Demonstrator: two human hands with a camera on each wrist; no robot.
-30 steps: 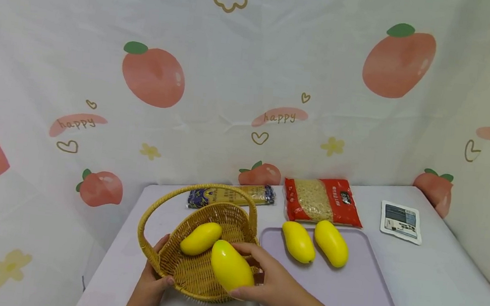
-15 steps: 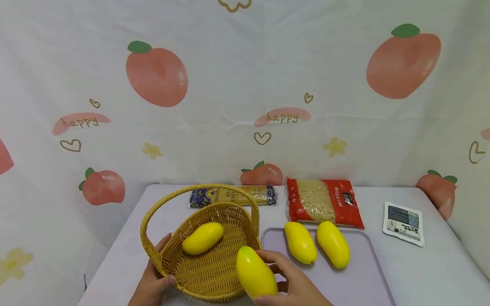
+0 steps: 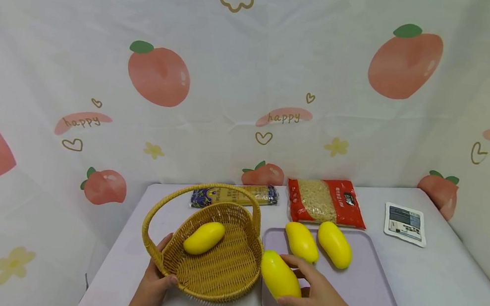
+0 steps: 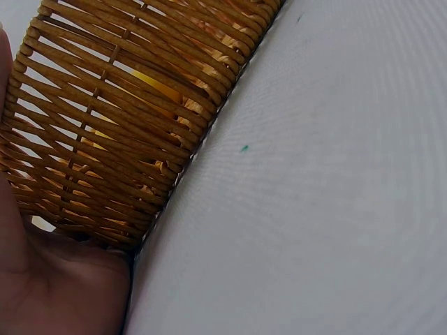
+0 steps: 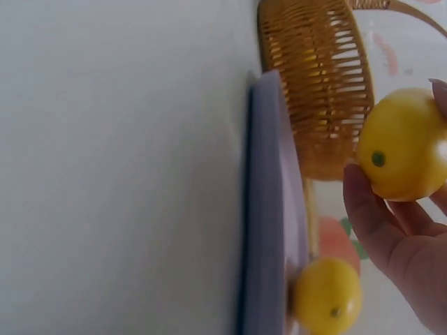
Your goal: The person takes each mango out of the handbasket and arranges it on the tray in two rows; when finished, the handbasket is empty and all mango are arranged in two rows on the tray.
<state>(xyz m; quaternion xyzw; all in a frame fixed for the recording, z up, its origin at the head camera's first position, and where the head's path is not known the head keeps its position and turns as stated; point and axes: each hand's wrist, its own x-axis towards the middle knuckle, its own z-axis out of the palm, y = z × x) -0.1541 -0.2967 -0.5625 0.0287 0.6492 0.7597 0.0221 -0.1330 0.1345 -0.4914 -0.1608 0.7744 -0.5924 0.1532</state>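
My left hand [image 3: 155, 283] grips the left side of a wicker basket [image 3: 214, 275], thumb over the rim; the left wrist view shows the palm [image 4: 66, 286] beside the woven wall [image 4: 119, 112]. Inside the basket lies one yellow mango [image 3: 204, 237]. My right hand [image 3: 323, 301] holds another mango [image 3: 279, 277] between thumb and fingers, over the near left part of a lilac tray [image 3: 367, 290]. In the right wrist view that mango [image 5: 406, 143] appears raised above the tray edge [image 5: 264, 209]. Two more mangoes, one left [image 3: 302, 241] and one right [image 3: 335, 245], lie toward the tray's back.
Behind the basket lies a long noodle packet [image 3: 258, 194]. A red bag of grain-like food [image 3: 327, 201] sits behind the tray. At the far right is a small white packet [image 3: 405, 224]. A printed cloth [image 3: 210, 139] hangs behind the table.
My right hand has carried its mango rightward, from above the basket to over the tray's left part. The left hand keeps its hold on the basket. The view has shifted slightly.
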